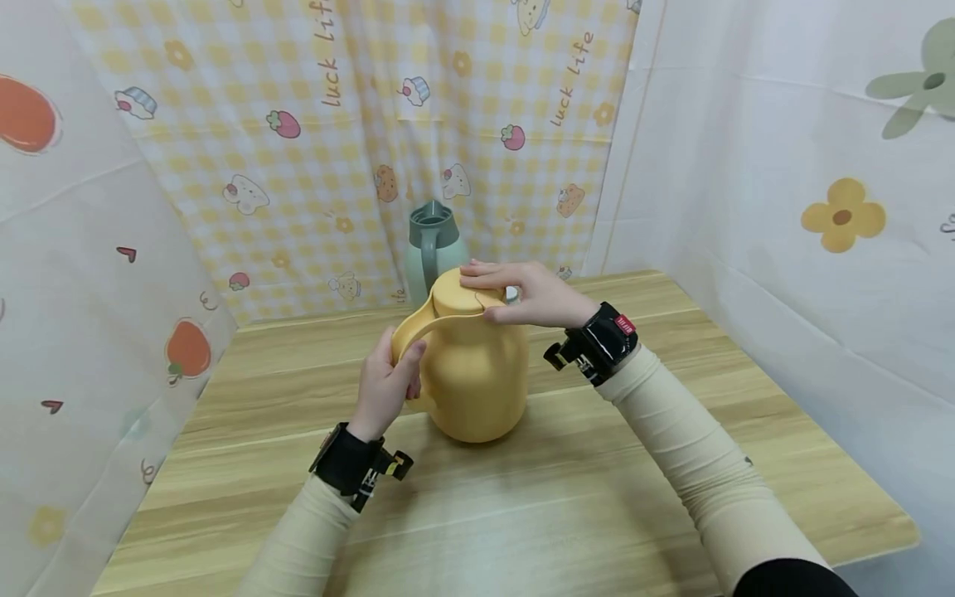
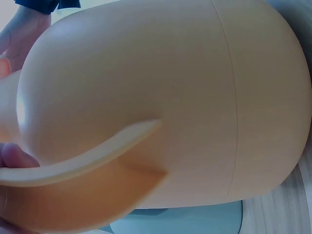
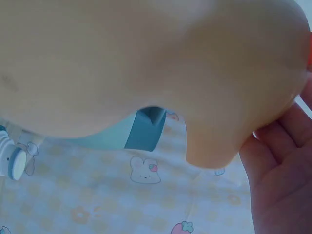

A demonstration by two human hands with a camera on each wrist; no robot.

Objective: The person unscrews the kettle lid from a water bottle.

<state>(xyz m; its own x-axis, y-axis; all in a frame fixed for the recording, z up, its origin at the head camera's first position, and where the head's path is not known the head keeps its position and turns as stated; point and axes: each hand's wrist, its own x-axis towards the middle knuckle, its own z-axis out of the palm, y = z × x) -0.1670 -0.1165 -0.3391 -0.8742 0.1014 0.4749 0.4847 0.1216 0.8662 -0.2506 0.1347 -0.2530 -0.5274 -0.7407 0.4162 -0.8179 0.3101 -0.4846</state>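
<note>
A yellow thermos jug point(image 1: 477, 381) stands upright on the table, its handle toward the left. My left hand point(image 1: 384, 385) grips that handle point(image 2: 87, 161), fingers wrapped round it. Across the top, my right hand point(image 1: 533, 294) rests on the lid point(image 1: 457, 292), fingers fairly straight over it and thumb along the near side. The right wrist view shows the jug's spout point(image 3: 212, 151) beside the palm. Close behind stands a green thermos jug point(image 1: 415, 264) with a darker green top and handle, its lower part hidden by the yellow one.
A small white-capped bottle point(image 3: 14, 163) stands behind the yellow jug, mostly hidden in the head view. The wood-patterned table point(image 1: 246, 448) meets a checked curtain point(image 1: 298, 191) at the back. White printed sheets point(image 1: 761, 199) hang at both sides.
</note>
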